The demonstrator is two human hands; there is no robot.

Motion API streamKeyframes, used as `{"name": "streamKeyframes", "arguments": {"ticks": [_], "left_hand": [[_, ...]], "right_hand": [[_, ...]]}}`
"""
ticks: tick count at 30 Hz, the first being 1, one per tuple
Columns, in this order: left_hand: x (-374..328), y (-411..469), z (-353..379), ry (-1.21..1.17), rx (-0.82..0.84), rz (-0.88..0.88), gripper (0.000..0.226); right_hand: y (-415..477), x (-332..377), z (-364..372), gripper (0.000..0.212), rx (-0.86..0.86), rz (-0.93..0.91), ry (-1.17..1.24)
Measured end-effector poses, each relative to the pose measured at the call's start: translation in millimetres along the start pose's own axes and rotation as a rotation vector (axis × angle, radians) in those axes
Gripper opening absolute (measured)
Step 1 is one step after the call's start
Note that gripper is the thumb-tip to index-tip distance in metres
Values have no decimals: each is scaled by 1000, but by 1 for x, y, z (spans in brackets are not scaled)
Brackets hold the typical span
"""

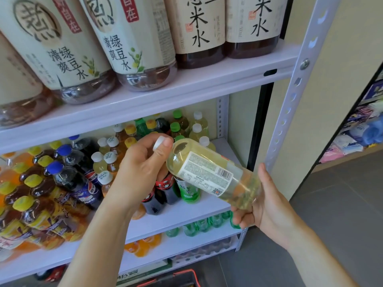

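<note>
A clear bottle of pale yellow drink (209,170) with a white label and barcode lies tilted in front of the middle shelf, cap end up-left. My left hand (138,168) grips its neck, thumb and fingers curled round the white cap (159,142). My right hand (263,201) holds the bottle's base from below, fingers wrapped under it and thumb up along the side.
A white metal rack (209,79) holds large labelled bottles on the top shelf and several small drink bottles (68,172) on the middle shelf. Green and orange bottles (196,225) stand lower down. A red-rimmed basket (182,276) sits on the floor. Another goods shelf (358,137) stands at right.
</note>
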State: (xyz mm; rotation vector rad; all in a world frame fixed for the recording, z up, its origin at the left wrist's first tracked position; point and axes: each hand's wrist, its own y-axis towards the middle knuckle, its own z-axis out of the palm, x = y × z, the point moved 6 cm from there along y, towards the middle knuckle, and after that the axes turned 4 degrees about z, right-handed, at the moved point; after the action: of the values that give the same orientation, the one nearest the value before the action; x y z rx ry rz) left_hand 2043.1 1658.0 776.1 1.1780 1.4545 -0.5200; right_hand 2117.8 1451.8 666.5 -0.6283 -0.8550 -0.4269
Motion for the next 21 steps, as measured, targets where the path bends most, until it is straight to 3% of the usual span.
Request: {"name": "streamKeyframes", "arguments": {"ticks": [4, 8, 17, 21], "left_hand": [[12, -4, -8, -89, -79, -102, 49], [30, -8, -11, -177, -119, -207, 55], [54, -20, 1, -326, -91, -388, 38], [61, -24, 8, -384, -153, -474, 30]], "right_hand": [[-14, 9, 15, 67, 81, -91, -4], [-31, 24, 23, 61, 26, -268, -93], [-54, 46, 41, 53, -108, -589, -354], [-60, 49, 47, 70, -50, -630, -538]]}}
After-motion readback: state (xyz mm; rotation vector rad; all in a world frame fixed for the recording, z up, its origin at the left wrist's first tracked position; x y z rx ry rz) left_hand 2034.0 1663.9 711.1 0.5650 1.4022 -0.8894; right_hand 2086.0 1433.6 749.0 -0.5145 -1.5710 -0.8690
